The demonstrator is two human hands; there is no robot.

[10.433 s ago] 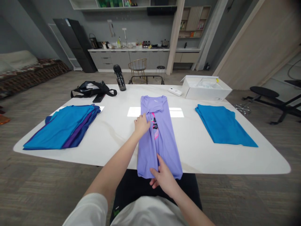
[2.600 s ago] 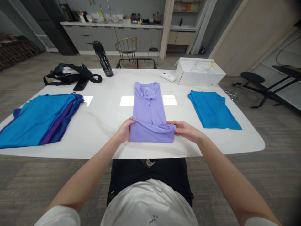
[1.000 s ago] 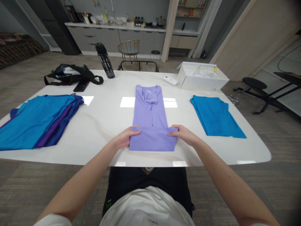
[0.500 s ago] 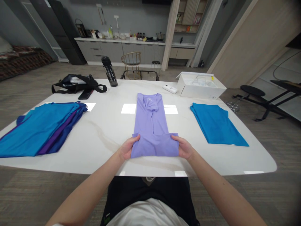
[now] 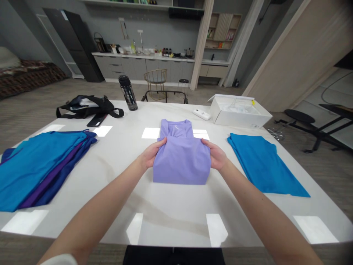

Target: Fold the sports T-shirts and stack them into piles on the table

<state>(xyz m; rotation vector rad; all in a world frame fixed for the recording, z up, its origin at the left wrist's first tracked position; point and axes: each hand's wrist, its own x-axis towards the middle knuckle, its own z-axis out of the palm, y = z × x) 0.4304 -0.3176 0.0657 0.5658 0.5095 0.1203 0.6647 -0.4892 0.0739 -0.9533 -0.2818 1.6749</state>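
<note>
A lavender shirt (image 5: 180,165) lies in the middle of the white table (image 5: 121,206), its lower part folded up over the upper part. The neckline with a small logo shows at the far end. My left hand (image 5: 152,153) grips the left end of the fold's upper edge, thumb on top. At the right end, my right hand (image 5: 216,154) pinches the same edge in the same way. The undersides of the fingers are hidden by the cloth.
Folded blue garment (image 5: 264,162) on the right; piled blue and purple garments (image 5: 46,154) on the left. Farther back are a black bag (image 5: 91,106), a phone (image 5: 97,120), a bottle (image 5: 128,92), a white device (image 5: 201,114) and a white box (image 5: 238,110).
Both hands have carried the shirt's folded edge away from me, towards the neckline. The fold now covers more of the shirt. The camera view has tilted up.
</note>
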